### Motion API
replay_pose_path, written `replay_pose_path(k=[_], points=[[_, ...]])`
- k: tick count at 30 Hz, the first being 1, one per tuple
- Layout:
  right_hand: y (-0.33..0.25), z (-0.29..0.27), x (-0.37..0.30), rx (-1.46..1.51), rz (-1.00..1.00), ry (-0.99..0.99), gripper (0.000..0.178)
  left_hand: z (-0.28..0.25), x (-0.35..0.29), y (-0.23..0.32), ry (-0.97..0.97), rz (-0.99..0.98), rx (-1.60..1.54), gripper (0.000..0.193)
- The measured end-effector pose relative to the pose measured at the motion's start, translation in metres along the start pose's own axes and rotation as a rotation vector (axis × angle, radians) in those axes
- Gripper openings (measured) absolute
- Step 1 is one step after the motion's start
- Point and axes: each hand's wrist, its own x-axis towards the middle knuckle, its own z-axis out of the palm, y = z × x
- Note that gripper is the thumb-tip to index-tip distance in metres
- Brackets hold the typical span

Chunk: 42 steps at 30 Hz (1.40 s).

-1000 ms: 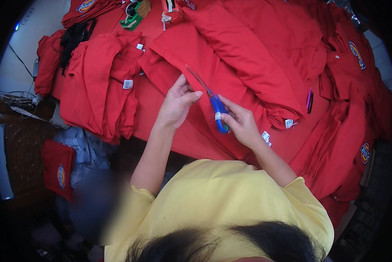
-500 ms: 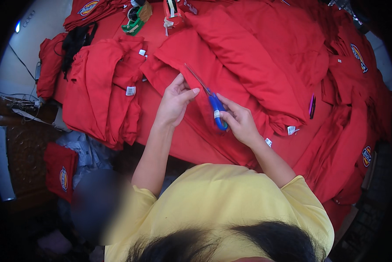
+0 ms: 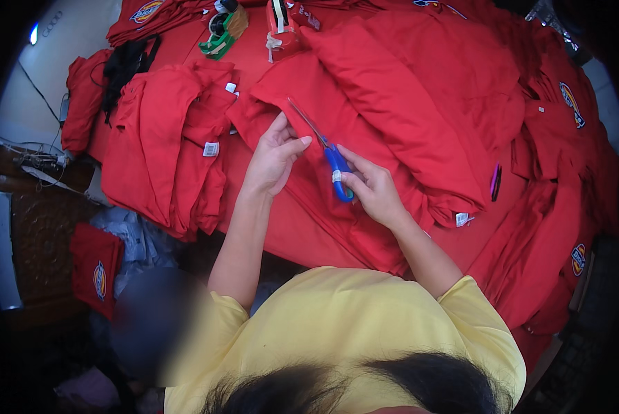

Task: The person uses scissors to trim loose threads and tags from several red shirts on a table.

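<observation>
Taking the scissors (image 3: 338, 174) as the centre of my clock, I have them in my right hand (image 3: 373, 190), at four o'clock, with thumb and fingers closed around the blue handles. Their blades lie nearly together and point to eleven o'clock, over the red garment (image 3: 304, 84) spread in front of me; I cannot tell whether they touch the cloth. My left hand (image 3: 276, 162) is at nine o'clock, fingers curled by the garment's edge and thumb apart from the index finger; whether it grips any fabric, I cannot tell.

Farther out at nine o'clock lies a heap of red clothes (image 3: 161, 148) with white tags. A red tape dispenser (image 3: 283, 38) stands at eleven, and a green tape dispenser (image 3: 216, 45) sits between ten and eleven. A pink and black pen (image 3: 495, 182) is at three. At eight, below the table's level, a folded red garment with a badge (image 3: 89, 259) lies beside crumpled plastic bags (image 3: 142, 241). My yellow shirt (image 3: 351, 317) fills six o'clock.
</observation>
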Motion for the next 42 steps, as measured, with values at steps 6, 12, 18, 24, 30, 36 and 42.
replay_pose_path(k=[6,12,18,24,30,36,42], points=[[0.005,0.001,0.000,0.188,0.128,-0.037,0.045,-0.004,0.014,0.001,0.075,0.046,-0.220,0.042],[0.028,0.008,0.017,-0.071,-0.240,0.050,0.047,-0.009,0.014,0.005,0.004,0.006,-0.033,0.040],[0.017,0.001,0.024,0.246,0.104,-0.054,0.046,-0.007,0.020,0.004,0.037,-0.008,-0.117,0.039],[0.014,0.006,0.029,0.005,0.001,-0.027,0.047,-0.026,0.036,0.002,0.123,0.024,-0.110,0.039],[0.007,0.010,0.046,0.053,-0.004,-0.022,0.049,-0.022,0.032,0.004,0.090,-0.010,-0.070,0.043],[0.004,0.005,0.053,0.042,0.183,-0.078,0.048,-0.033,0.044,-0.002,0.207,0.056,-0.244,0.039],[0.028,0.012,0.064,-0.122,-0.191,0.023,0.045,-0.030,0.044,0.005,0.123,0.068,-0.101,0.036]])
